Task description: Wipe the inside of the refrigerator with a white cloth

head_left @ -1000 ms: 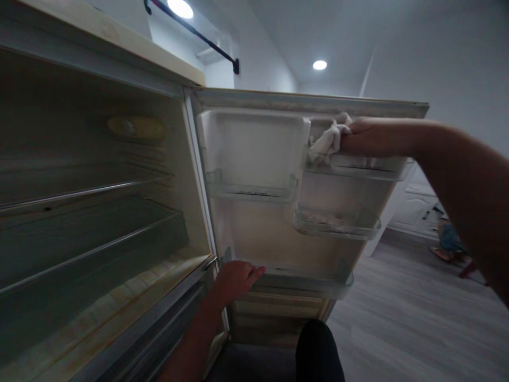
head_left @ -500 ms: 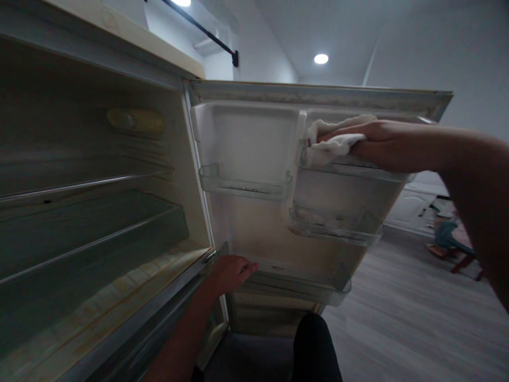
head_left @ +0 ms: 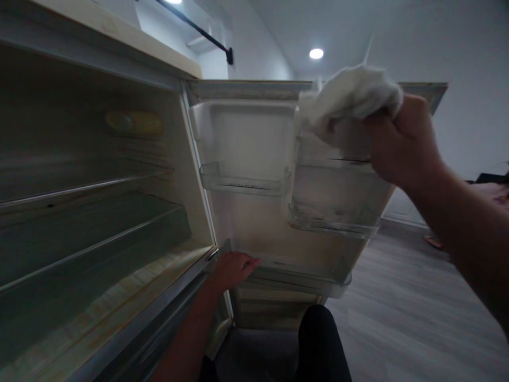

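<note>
My right hand [head_left: 401, 140] is closed around a crumpled white cloth [head_left: 353, 95], lifted in front of the upper right part of the fridge door [head_left: 246, 135]. Both hand and cloth are slightly blurred, and they cover much of the top right door shelf [head_left: 318, 175]. My left hand [head_left: 234, 271] holds nothing visible; its loosely bent fingers point right, by the hinge-side end of the bottom door shelf [head_left: 298, 281]. Whether it touches that shelf I cannot tell.
The open fridge compartment [head_left: 201, 201] lies at left, with a glass shelf [head_left: 87, 187], a clear drawer [head_left: 91, 249] and yellowish stains along its floor. Other clear bins, a left door shelf [head_left: 244, 183] and a middle right door shelf [head_left: 334, 225], line the door. My knee [head_left: 320, 339] is below.
My right hand has lifted the white cloth up and out of the top right door shelf, bunching it in its grip. My left hand has stayed nearly still. The view has shifted slightly.
</note>
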The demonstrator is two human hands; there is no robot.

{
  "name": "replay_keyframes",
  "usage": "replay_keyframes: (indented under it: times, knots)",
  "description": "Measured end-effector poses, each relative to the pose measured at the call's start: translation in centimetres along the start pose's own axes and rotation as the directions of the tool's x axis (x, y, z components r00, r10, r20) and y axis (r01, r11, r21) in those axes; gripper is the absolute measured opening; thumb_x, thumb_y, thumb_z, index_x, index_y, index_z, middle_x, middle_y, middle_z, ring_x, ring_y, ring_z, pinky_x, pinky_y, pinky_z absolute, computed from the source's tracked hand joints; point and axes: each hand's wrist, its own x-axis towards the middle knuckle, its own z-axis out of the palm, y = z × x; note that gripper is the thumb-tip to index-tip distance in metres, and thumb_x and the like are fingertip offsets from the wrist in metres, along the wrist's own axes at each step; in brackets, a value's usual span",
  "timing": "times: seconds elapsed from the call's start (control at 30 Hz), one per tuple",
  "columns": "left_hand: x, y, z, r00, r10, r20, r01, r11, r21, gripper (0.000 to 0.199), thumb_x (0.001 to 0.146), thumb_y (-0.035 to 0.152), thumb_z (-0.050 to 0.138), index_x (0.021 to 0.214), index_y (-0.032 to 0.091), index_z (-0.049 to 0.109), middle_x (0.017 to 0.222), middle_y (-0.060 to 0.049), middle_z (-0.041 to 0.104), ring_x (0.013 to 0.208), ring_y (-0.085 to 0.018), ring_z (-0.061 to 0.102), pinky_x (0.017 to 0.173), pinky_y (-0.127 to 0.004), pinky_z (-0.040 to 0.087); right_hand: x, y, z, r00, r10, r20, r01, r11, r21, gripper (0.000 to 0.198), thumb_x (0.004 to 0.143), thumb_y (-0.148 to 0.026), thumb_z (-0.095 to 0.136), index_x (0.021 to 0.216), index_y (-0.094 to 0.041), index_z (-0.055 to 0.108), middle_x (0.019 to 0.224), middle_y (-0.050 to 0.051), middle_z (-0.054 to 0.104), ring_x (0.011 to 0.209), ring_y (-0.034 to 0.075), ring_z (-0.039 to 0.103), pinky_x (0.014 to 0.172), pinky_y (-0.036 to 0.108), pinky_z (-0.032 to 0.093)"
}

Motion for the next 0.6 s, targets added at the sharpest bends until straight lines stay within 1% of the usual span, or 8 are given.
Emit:
replay_keyframes:
  times: [0.03, 0.1, 0.17, 0.2, 0.3, 0.4, 0.5, 0.6]
  knots:
    - [0.0, -0.1, 0.1, 1.0, 0.008, -0.009, -0.008, 1.0, -0.001, 0.068, 0.103, 0.065, 0.027, 0.098, 0.024, 0.08, 0.101, -0.009, 0.081, 0.097, -0.027, 0.075, 0.083, -0.035, 0.048, -1.2, -0.4, 0.4, 0.986, -0.153, -0.064, 0.15, 0.987, -0.05, 0.027, 0.104, -0.022, 0.044, 0.087, -0.013, 0.063, 0.087, 0.005, 0.064, 0.084, 0.017, 0.062, 0.08, 0.033, 0.049]
    - [-0.1, -0.2, 0.1, 0.999, 0.025, -0.02, -0.025, 1.0, -0.009, 0.067, 0.103, 0.065, 0.027, 0.096, 0.024, 0.08, 0.098, -0.008, 0.081, 0.095, -0.026, 0.075, 0.082, -0.034, 0.048, -3.4, -1.0, 1.5, 0.866, -0.495, 0.072, 0.499, 0.843, -0.204, 0.02, 0.101, -0.02, 0.046, 0.099, -0.015, 0.065, 0.111, 0.012, 0.068, 0.11, 0.027, 0.063, 0.095, 0.043, 0.051]
    - [-0.1, -0.3, 0.1, 0.999, 0.032, -0.029, -0.033, 0.999, -0.02, 0.066, 0.103, 0.065, 0.029, 0.094, 0.025, 0.08, 0.095, -0.008, 0.081, 0.092, -0.024, 0.075, 0.082, -0.033, 0.048, -5.1, -1.3, 3.1, 0.71, -0.627, 0.32, 0.701, 0.671, -0.241, 0.022, 0.098, -0.014, 0.047, 0.107, -0.014, 0.066, 0.121, 0.015, 0.067, 0.118, 0.029, 0.061, 0.099, 0.044, 0.05]
    - [-0.2, -0.4, 0.1, 0.999, 0.034, -0.032, -0.035, 0.999, -0.025, 0.064, 0.103, 0.064, 0.03, 0.093, 0.026, 0.08, 0.094, -0.008, 0.081, 0.092, -0.024, 0.075, 0.083, -0.033, 0.048, -5.7, -1.3, 3.8, 0.68, -0.608, 0.41, 0.724, 0.646, -0.242, 0.025, 0.096, -0.011, 0.046, 0.11, -0.014, 0.067, 0.118, 0.015, 0.069, 0.113, 0.027, 0.063, 0.095, 0.041, 0.051]
    - [-0.2, -0.6, 0.1, 0.998, 0.048, -0.039, -0.049, 0.998, -0.044, 0.061, 0.103, 0.063, 0.032, 0.096, 0.026, 0.08, 0.095, -0.008, 0.081, 0.092, -0.023, 0.075, 0.084, -0.033, 0.049, -6.3, -1.1, 5.4, 0.752, -0.369, 0.546, 0.573, 0.777, -0.263, 0.027, 0.094, -0.012, 0.048, 0.113, -0.012, 0.067, 0.107, 0.014, 0.072, 0.095, 0.024, 0.066, 0.08, 0.034, 0.051]
    - [-0.1, -0.8, 0.2, 0.998, 0.057, -0.035, -0.059, 0.997, -0.045, 0.063, 0.102, 0.063, 0.032, 0.095, 0.025, 0.08, 0.095, -0.008, 0.081, 0.091, -0.024, 0.075, 0.082, -0.033, 0.049, -6.1, -0.9, 5.5, 0.825, -0.097, 0.557, 0.311, 0.901, -0.303, 0.032, 0.096, -0.022, 0.047, 0.123, -0.012, 0.062, 0.118, 0.016, 0.069, 0.092, 0.025, 0.066, 0.074, 0.034, 0.047]
    - [-0.1, -0.8, 0.1, 0.998, 0.047, -0.029, -0.049, 0.998, -0.04, 0.065, 0.102, 0.065, 0.03, 0.096, 0.024, 0.081, 0.097, -0.009, 0.081, 0.093, -0.025, 0.075, 0.081, -0.034, 0.049, -6.2, -0.6, 4.8, 0.852, 0.035, 0.522, 0.12, 0.958, -0.26, 0.034, 0.099, -0.028, 0.041, 0.125, -0.015, 0.059, 0.118, 0.015, 0.069, 0.094, 0.026, 0.065, 0.078, 0.034, 0.045]
    - [-0.1, -0.8, 0.0, 0.998, 0.055, -0.02, -0.056, 0.998, -0.033, 0.068, 0.103, 0.066, 0.027, 0.097, 0.024, 0.08, 0.097, -0.009, 0.081, 0.094, -0.026, 0.075, 0.08, -0.035, 0.049, -6.8, 0.2, 3.6, 0.862, 0.146, 0.485, -0.05, 0.978, -0.205, 0.031, 0.1, -0.032, 0.035, 0.112, -0.017, 0.06, 0.105, 0.013, 0.07, 0.091, 0.026, 0.064, 0.079, 0.036, 0.044]
